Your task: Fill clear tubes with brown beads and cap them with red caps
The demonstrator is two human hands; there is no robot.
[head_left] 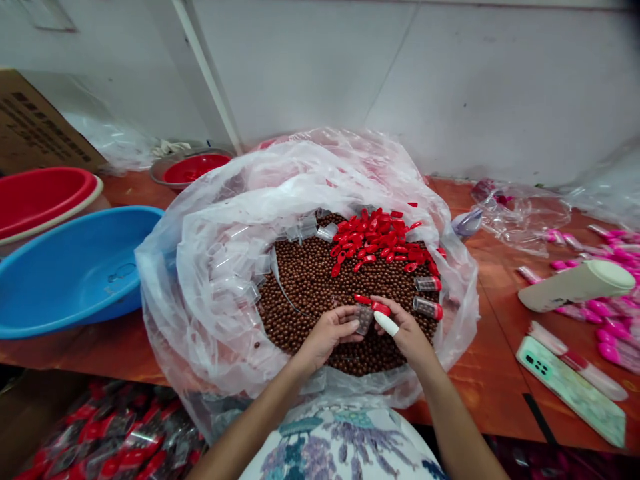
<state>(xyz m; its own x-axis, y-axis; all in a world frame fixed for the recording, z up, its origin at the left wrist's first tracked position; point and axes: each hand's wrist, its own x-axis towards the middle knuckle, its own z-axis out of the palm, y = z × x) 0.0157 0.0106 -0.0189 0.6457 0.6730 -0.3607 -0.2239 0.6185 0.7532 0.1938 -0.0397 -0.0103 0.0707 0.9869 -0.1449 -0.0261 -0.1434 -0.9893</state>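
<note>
My left hand (pixel 330 333) is closed around a small clear tube (pixel 365 320) with brown balls in it. Thumb and fingers of my right hand (pixel 406 330) grip a red cap (pixel 381 309) beside the tube's mouth; a white cover sits on one digit. Both hands are above a heap of brown balls (pixel 320 280) inside a plastic-lined container (pixel 210 360). Red caps (pixel 375 233) lie piled on the balls' far side. Empty clear tubes (pixel 235 267) rest at the left. Two filled tubes with red caps (pixel 427 308) lie at the right.
A blue basin (pixel 75 267) and a red basin (pixel 45 193) stand left. To the right are a phone (pixel 570 390), a pale cylindrical bottle (pixel 575 287) and pink-capped tubes (pixel 605 307). Many red-capped tubes (pixel 120 433) lie below the table's front edge at left.
</note>
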